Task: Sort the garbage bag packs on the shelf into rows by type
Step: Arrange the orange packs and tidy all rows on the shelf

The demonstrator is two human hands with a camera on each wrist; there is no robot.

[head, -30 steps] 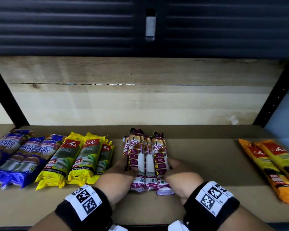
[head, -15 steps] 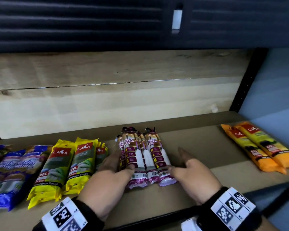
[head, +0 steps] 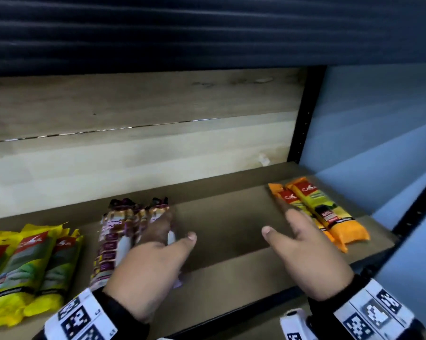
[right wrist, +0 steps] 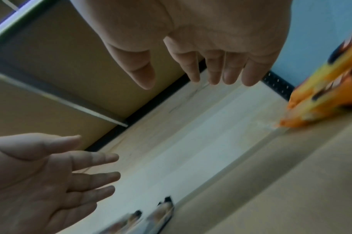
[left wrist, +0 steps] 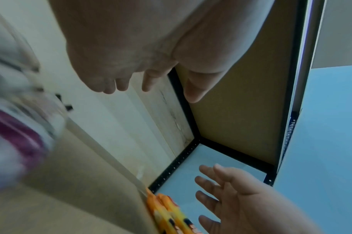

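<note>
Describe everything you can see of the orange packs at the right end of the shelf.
The orange packs are two long, flat, glossy plastic-looking sleeves lying side by side, touching, angled on the brown shelf board near the right post. Each carries a red logo patch at the far end, a greenish-yellow middle panel and a dark label; the print is too blurred to read. The right hand, fingers straight, reaches toward them; its fingertips overlap the nearer pack, contact unclear.

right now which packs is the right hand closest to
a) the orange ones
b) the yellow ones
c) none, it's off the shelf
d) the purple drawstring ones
a: the right hand reaches with straight fingers at the orange packs at the shelf's right end, holding nothing.
</note>
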